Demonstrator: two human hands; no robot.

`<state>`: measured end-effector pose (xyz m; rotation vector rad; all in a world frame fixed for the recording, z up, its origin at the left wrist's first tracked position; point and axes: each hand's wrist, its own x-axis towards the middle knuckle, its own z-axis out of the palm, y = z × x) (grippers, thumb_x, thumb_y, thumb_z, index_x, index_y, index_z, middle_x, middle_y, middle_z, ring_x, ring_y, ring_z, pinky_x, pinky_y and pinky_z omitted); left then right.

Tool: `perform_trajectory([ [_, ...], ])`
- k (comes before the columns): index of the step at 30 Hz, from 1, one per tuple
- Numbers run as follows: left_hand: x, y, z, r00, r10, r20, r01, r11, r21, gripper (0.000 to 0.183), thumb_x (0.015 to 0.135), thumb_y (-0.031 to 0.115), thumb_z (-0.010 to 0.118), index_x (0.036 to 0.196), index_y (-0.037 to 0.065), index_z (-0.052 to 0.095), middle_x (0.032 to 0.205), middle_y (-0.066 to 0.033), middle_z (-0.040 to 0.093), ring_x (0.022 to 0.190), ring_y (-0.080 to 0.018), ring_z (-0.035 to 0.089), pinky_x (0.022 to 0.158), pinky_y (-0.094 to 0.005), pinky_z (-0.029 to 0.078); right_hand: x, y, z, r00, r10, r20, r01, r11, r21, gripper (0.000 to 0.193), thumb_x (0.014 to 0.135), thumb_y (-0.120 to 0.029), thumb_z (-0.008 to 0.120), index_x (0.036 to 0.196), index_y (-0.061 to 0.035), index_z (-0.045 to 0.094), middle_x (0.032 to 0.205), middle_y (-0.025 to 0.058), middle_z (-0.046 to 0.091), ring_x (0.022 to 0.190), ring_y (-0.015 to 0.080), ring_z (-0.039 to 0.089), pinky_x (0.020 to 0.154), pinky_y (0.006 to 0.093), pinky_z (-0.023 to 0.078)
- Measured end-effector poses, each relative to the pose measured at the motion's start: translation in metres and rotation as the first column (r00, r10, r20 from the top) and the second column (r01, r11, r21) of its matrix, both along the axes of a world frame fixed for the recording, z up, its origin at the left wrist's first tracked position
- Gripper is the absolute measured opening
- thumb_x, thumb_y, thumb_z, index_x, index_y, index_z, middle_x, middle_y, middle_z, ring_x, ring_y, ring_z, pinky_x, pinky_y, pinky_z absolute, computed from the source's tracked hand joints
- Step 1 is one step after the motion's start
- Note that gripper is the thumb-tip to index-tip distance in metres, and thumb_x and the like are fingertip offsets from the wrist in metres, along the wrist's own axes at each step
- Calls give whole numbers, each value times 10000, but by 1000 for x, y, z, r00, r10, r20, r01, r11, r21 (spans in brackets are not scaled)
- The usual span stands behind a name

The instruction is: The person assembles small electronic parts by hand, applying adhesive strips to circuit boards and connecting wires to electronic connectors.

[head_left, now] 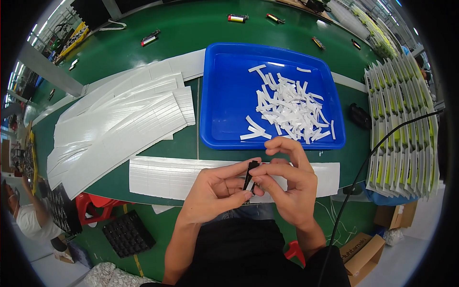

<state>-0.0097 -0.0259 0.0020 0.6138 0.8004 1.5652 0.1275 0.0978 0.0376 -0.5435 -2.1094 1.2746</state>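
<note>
Both hands meet at the near edge of the green surface (191,24), just in front of the person's body. The left hand (215,191) and the right hand (289,184) together pinch a small black part (250,173), held upright between them; the left hand's fingers (239,168) are closed on its left side, and the right hand's fingers (270,170) are closed on its right side, with the right index finger curled above it. What kind of part it is cannot be told.

Directly beyond the hands lies a long white sheet of cut adhesive strips (162,177), running left to right. Farther off sits a blue tray (224,95) holding a loose heap of white peeled backing strips (287,107). To the left, more white sheets (114,129) are fanned in a stack. On the right stand rows of white and yellow-green cards (401,129). Several lighters (150,38) lie scattered on the far side of the surface.
</note>
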Motion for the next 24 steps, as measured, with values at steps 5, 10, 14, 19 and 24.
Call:
perform_trajectory([
  [5, -1, 0, 1, 999, -27, -26, 26, 999, -45, 565, 871, -134, 567, 1409, -68, 407, 1198, -164, 613, 1037, -188, 649, 786, -225, 522, -2, 0, 0, 1000, -3, 14, 4, 997, -75, 168, 779, 8, 727, 930, -60, 757, 1163, 117, 577, 953, 192, 584, 752, 288, 494],
  [10, 0, 1, 4, 999, -33, -27, 31, 998, -62, 522, 878, -124, 562, 1383, -78, 440, 1163, -153, 630, 1025, -186, 655, 779, -231, 523, -2, 3, -7, 999, 38, -39, -39, 999, -24, 209, 795, 12, 716, 998, -38, 726, 1101, 100, 615, 895, 161, 602, 726, 278, 489],
  [14, 0, -1, 3, 996, -35, -81, 31, 998, -49, 454, 893, -100, 564, 1341, -87, 490, 1103, -146, 660, 1000, -188, 667, 795, -236, 525, -3, 3, -3, 998, 57, -11, -57, 938, -341, 304, 838, 5, 682, 1138, -14, 636, 973, 53, 656, 875, 126, 597, 687, 262, 468],
  [19, -1, 0, -1, 999, -16, -39, 12, 996, -90, 435, 904, -62, 588, 1330, -84, 502, 1124, -164, 661, 989, -210, 675, 835, -264, 537, -5, -2, 2, 987, 158, 8, -120, 782, -612, 297, 863, -12, 665, 1155, 4, 618, 931, 50, 668, 869, 125, 598, 724, 282, 475],
  [24, -2, -3, -6, 996, 80, 36, -80, 997, -17, 454, 898, -59, 606, 1339, -76, 495, 1167, -189, 648, 1003, -235, 675, 862, -297, 544, -5, -5, -8, 992, -80, -96, 81, 997, 11, 279, 800, 28, 699, 1077, 4, 675, 963, 86, 688, 874, 174, 616, 724, 272, 504],
])
